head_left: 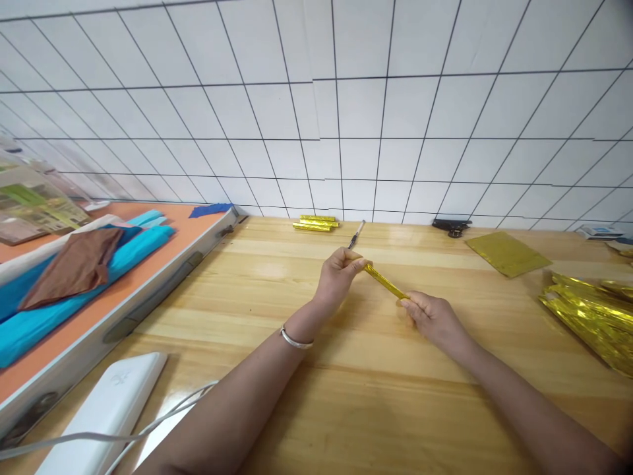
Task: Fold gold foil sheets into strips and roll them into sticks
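A thin, shiny gold roll is stretched between my two hands above the wooden table. My left hand pinches its upper left end, and a metal bangle circles that wrist. The lower right end is pinched by my right hand. Several short gold rolls lie together near the wall. A pen rests just beyond my left hand. To the right lies a flat gold sheet.
Crumpled gold foil is at the right edge. A black object sits by the wall. At the left, blue rolls and brown material lie on an orange surface. A white device and cables are at the lower left.
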`<state>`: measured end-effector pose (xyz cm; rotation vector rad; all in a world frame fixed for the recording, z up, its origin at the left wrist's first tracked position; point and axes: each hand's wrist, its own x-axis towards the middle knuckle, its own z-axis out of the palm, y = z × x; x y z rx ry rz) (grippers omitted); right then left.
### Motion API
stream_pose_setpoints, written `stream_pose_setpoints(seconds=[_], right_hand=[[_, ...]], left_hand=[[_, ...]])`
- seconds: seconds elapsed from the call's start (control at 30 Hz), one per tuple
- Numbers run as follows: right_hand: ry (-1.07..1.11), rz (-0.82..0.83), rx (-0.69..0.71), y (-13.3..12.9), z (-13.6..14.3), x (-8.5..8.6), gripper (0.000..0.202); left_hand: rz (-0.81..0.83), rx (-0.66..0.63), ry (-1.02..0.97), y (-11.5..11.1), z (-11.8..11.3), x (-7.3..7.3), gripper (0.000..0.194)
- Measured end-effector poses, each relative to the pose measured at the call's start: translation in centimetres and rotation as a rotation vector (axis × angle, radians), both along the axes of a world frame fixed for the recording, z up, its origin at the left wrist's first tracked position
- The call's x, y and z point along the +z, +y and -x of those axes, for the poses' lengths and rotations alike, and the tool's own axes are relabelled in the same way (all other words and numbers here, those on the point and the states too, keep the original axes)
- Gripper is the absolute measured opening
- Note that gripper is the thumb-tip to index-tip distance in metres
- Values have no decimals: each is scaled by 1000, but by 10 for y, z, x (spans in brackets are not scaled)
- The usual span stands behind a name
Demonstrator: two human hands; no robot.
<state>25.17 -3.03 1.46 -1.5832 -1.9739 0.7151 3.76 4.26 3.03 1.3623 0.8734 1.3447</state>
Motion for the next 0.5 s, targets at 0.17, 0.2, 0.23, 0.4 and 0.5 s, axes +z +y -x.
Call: stream_pose_setpoints(seconds=[0.17,0.2,0.23,0.4,0.5], right_hand=[[-384,-109,-4,9,-13,-4,30],[-413,-121,16,9,-13,-5,30],[-433,-137,41,9,-11,-6,30],[-460,-229,177,8,-9,-9,31],[-488,-238,174,10,-17,-5,30]], left_hand=[[-736,-33,846,-7,1,8,30],[-832,-63,943,-11,-3,8,29],[-894,-96,1032,-14,-6,8,24],[-881,-210,1274,-11,-6,2,24],[-789,-211,1322,-2,8,2,16]])
